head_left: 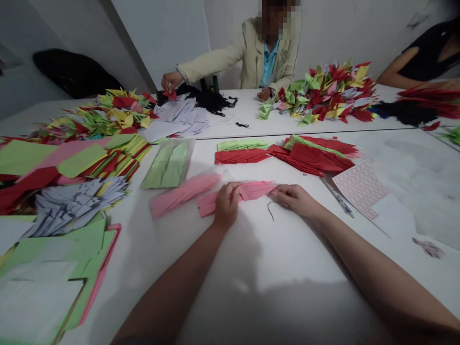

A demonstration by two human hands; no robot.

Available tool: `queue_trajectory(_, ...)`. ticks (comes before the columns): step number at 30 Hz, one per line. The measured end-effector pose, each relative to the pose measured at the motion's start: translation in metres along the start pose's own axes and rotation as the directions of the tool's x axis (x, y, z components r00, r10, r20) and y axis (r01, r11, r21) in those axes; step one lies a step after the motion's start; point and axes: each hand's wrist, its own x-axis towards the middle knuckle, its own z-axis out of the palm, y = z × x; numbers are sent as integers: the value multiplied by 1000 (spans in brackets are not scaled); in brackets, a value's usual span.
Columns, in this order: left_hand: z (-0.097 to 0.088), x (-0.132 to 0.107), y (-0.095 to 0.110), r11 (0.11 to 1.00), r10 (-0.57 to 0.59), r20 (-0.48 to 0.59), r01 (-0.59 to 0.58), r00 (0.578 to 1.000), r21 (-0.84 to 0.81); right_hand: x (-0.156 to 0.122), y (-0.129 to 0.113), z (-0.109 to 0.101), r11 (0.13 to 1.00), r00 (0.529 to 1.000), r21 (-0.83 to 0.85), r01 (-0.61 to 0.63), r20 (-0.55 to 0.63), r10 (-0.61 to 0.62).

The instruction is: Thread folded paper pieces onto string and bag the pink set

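Two hands work in my view: my left hand (227, 203) is clenched on a folded pink paper strip (253, 190), my right hand (293, 200) closes near its end over a thin dark wire (270, 210), grip unclear, and a second pink strip (185, 194) and red-and-green folded stacks (240, 155) lie beyond.

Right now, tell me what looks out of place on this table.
A short curved dark strand lies loose on the white table beside the right hand, apart from the red paper strips, looking stray.

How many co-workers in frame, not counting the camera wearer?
2: one in a beige jacket across the white table, one in a black top at the right edge, partly cut off. Others may be out of frame.
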Motion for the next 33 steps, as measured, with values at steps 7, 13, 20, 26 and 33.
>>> queue_trajectory(7, -1, 1, 1, 1000, 8, 20, -9, 1000, 27, 5, -13, 9, 976, 941, 114, -185, 307, 143)
queue_trajectory(13, 0, 2, 0, 999, -17, 2, 17, 1000, 33, -7, -26, -15, 982, 981, 150, -115, 174, 88)
queue_trajectory(20, 0, 2, 1, 997, -72, -16, 71, 997, -44, -25, -18, -49, 979, 988, -156, -133, -99, 119)
queue_trajectory(26, 1, 1, 6, 997, -41, -2, 40, 999, -67, -8, -16, -11, 994, 999, -108, 22, -42, -27)
queue_trajectory(33, -5, 3, 16, 940, 98, 117, -130, 988, 316, 16, -17, 41, 996, 992, 88, 0, -123, 11)
